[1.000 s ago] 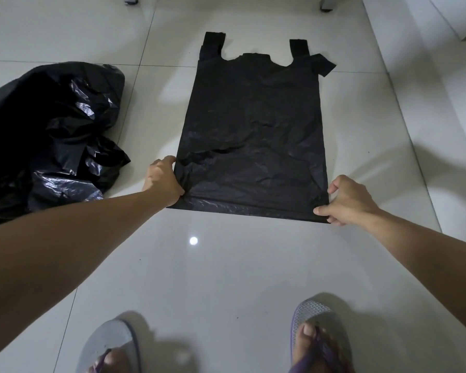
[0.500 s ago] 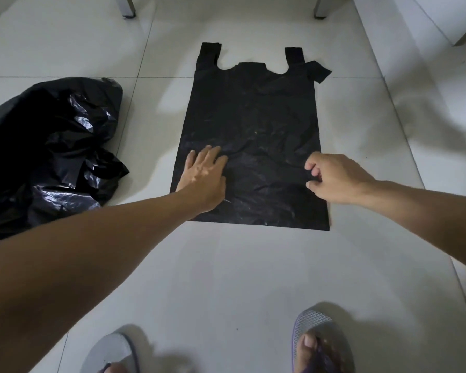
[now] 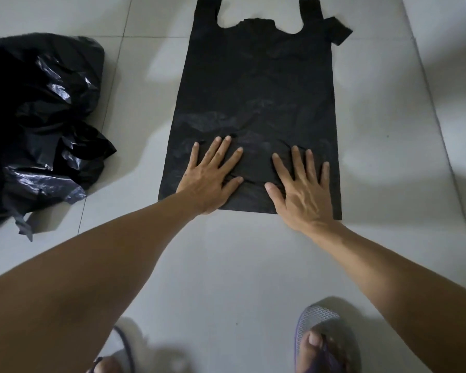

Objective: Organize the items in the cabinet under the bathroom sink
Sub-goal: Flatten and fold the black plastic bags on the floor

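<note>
A black plastic carrier bag lies spread flat on the pale tiled floor, its two handles pointing away from me. My left hand presses flat on the bag's lower left part, fingers straight and spread. Beside it, my right hand presses flat on the lower right part, near the bottom edge. Neither hand grips the plastic.
A crumpled heap of black plastic bags sits on the floor at the left. My two feet in grey-purple flip-flops stand at the bottom of the view. The pale floor tiles stretch around the bag.
Both hands let go of the bag's bottom corners and moved inward onto it. They now lie flat with spread fingers. The view has come closer to the floor.
</note>
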Demonstrator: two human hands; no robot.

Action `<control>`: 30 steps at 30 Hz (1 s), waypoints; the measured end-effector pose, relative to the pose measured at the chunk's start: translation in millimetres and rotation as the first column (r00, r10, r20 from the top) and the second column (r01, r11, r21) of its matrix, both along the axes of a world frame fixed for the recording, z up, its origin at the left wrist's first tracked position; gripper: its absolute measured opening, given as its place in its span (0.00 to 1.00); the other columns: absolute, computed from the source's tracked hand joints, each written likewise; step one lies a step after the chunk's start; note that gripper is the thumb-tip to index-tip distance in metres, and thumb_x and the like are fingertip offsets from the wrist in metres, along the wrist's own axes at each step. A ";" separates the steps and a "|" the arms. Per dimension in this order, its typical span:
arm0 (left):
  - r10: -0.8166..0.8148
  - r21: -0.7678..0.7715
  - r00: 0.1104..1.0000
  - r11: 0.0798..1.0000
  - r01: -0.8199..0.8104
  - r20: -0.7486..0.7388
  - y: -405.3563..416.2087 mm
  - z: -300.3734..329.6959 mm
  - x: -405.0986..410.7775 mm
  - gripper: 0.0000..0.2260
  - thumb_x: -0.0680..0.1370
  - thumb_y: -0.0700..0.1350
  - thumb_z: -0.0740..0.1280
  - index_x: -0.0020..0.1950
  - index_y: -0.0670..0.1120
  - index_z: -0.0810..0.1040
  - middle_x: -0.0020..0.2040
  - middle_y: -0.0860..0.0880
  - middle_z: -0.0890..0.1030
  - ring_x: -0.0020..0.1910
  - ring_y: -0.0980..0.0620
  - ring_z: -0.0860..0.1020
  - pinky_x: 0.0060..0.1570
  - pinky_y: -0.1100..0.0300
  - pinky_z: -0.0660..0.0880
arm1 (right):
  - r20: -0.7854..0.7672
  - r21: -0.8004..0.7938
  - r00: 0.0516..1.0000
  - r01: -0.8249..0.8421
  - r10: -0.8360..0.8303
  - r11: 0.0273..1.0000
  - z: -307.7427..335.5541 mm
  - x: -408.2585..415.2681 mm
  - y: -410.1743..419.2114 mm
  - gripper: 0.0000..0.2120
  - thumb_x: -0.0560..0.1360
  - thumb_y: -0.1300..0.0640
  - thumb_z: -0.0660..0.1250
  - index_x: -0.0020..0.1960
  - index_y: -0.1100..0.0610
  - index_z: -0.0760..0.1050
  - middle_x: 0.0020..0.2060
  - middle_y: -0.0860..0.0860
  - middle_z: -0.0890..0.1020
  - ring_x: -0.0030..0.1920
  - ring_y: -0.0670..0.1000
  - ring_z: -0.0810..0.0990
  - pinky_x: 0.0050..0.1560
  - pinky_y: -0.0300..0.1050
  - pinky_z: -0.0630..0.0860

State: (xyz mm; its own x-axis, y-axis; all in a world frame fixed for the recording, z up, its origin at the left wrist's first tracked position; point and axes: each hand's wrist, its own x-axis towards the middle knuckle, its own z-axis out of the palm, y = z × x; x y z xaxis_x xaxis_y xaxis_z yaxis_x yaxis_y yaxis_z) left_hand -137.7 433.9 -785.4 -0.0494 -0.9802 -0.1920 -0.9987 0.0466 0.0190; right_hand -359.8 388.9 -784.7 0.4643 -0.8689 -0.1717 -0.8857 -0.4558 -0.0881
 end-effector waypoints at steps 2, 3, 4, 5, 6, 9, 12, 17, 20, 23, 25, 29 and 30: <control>0.024 -0.024 1.000 0.999 -0.024 -0.001 -0.5 -2.6 6.8 0.31 0.78 0.66 0.37 0.80 0.56 0.41 0.80 0.49 0.40 0.79 0.48 0.40 0.75 0.40 0.41 | -0.010 -0.009 1.000 0.006 -0.006 1.000 -1.5 -0.4 0.0 0.32 0.79 0.34 0.44 0.79 0.46 0.55 0.79 0.57 0.57 0.78 0.63 0.53 0.73 0.71 0.51; 0.039 -0.034 0.999 0.999 -0.039 -0.001 -0.9 -3.5 9.0 0.32 0.78 0.67 0.37 0.80 0.56 0.41 0.80 0.49 0.40 0.79 0.48 0.40 0.75 0.40 0.41 | -0.012 -0.012 1.000 0.010 -0.010 1.000 -2.5 -0.3 -0.3 0.32 0.79 0.34 0.43 0.79 0.45 0.54 0.79 0.57 0.57 0.78 0.63 0.53 0.73 0.71 0.51; 0.057 -0.043 0.998 0.997 -0.057 -0.001 -1.6 -4.1 10.3 0.32 0.77 0.68 0.37 0.80 0.56 0.41 0.80 0.49 0.40 0.79 0.48 0.39 0.75 0.40 0.41 | -0.014 -0.014 1.000 0.014 -0.014 1.000 -3.1 -0.3 -0.8 0.33 0.78 0.33 0.43 0.79 0.45 0.54 0.79 0.56 0.56 0.78 0.62 0.52 0.73 0.71 0.50; 0.079 -0.049 0.997 0.996 -0.079 -0.002 -2.1 -4.4 11.1 0.33 0.77 0.69 0.37 0.79 0.57 0.40 0.80 0.49 0.40 0.79 0.48 0.39 0.75 0.40 0.41 | -0.017 -0.019 1.000 0.019 -0.019 1.000 -4.1 -1.4 -2.2 0.33 0.78 0.33 0.42 0.80 0.45 0.53 0.79 0.56 0.55 0.79 0.62 0.51 0.73 0.71 0.49; 0.102 -0.049 0.995 0.994 -0.102 -0.002 -2.3 -4.3 11.8 0.34 0.76 0.69 0.37 0.79 0.57 0.40 0.80 0.50 0.39 0.78 0.48 0.38 0.75 0.40 0.40 | -0.022 -0.020 0.999 0.028 -0.029 0.999 -4.9 -3.3 -4.8 0.34 0.77 0.31 0.42 0.80 0.45 0.52 0.80 0.55 0.54 0.79 0.61 0.50 0.73 0.70 0.48; 0.148 -0.038 0.989 0.988 -0.148 0.015 -1.9 -5.3 13.2 0.35 0.75 0.71 0.36 0.79 0.58 0.37 0.80 0.51 0.37 0.78 0.46 0.37 0.74 0.39 0.39 | -0.023 -0.029 0.995 0.095 -0.095 0.995 -7.1 -16.6 -14.1 0.35 0.76 0.30 0.40 0.80 0.43 0.48 0.80 0.52 0.50 0.79 0.59 0.47 0.74 0.69 0.46; 0.190 -0.039 0.982 0.981 -0.190 0.007 -2.2 -5.5 18.6 0.35 0.75 0.71 0.36 0.79 0.58 0.37 0.80 0.52 0.38 0.78 0.46 0.37 0.74 0.39 0.39 | -0.023 -0.028 0.989 0.144 -0.145 0.989 -7.6 -29.1 -21.5 0.35 0.76 0.29 0.38 0.79 0.41 0.45 0.80 0.51 0.48 0.79 0.58 0.45 0.75 0.68 0.45; 0.251 -0.056 0.968 0.966 -0.251 -0.008 1.8 -8.1 39.8 0.34 0.76 0.70 0.36 0.79 0.58 0.39 0.80 0.51 0.40 0.78 0.47 0.39 0.75 0.41 0.40 | -0.025 -0.034 0.990 0.139 -0.140 0.990 -6.4 -30.7 -22.3 0.34 0.77 0.29 0.37 0.79 0.41 0.45 0.80 0.50 0.47 0.79 0.57 0.44 0.75 0.68 0.45; 0.258 -0.059 0.966 0.964 -0.259 -0.027 5.0 -7.6 44.8 0.33 0.76 0.69 0.37 0.79 0.57 0.39 0.80 0.51 0.41 0.78 0.48 0.39 0.76 0.43 0.40 | -0.035 -0.031 0.990 0.138 -0.139 0.990 -5.9 -30.8 -22.0 0.34 0.76 0.29 0.37 0.79 0.41 0.44 0.80 0.50 0.47 0.79 0.57 0.43 0.75 0.68 0.44; 0.281 -0.047 0.959 0.958 -0.283 -0.032 9.6 -5.9 39.1 0.33 0.77 0.68 0.38 0.79 0.56 0.39 0.80 0.50 0.40 0.78 0.47 0.38 0.76 0.45 0.39 | -0.040 -0.021 0.992 0.116 -0.117 0.993 -4.0 -32.8 -26.6 0.35 0.76 0.29 0.36 0.79 0.40 0.44 0.80 0.49 0.46 0.79 0.56 0.43 0.75 0.68 0.44; 0.308 -0.048 0.951 0.950 -0.309 -0.030 13.1 -5.4 32.9 0.33 0.77 0.68 0.38 0.79 0.56 0.39 0.80 0.50 0.40 0.78 0.47 0.38 0.76 0.46 0.39 | -0.044 -0.022 0.995 0.093 -0.094 0.995 -2.5 -35.1 -31.2 0.35 0.75 0.29 0.36 0.79 0.40 0.44 0.80 0.49 0.47 0.79 0.56 0.43 0.75 0.69 0.44; 0.334 -0.040 0.942 0.941 -0.335 -0.032 14.1 -5.5 24.4 0.33 0.77 0.68 0.36 0.79 0.56 0.38 0.80 0.50 0.39 0.78 0.47 0.37 0.76 0.44 0.39 | -0.070 -0.020 0.995 0.065 -0.066 0.998 0.5 -39.0 -38.9 0.36 0.75 0.29 0.35 0.79 0.40 0.44 0.80 0.49 0.46 0.79 0.55 0.43 0.75 0.68 0.45; 0.335 -0.038 0.942 0.941 -0.336 -0.033 14.1 -5.6 23.7 0.33 0.76 0.68 0.36 0.79 0.56 0.37 0.80 0.50 0.39 0.78 0.47 0.37 0.76 0.44 0.39 | -0.081 -0.021 0.995 0.060 -0.062 0.998 0.7 -39.4 -39.5 0.36 0.75 0.29 0.35 0.79 0.40 0.44 0.80 0.49 0.46 0.79 0.55 0.43 0.75 0.68 0.45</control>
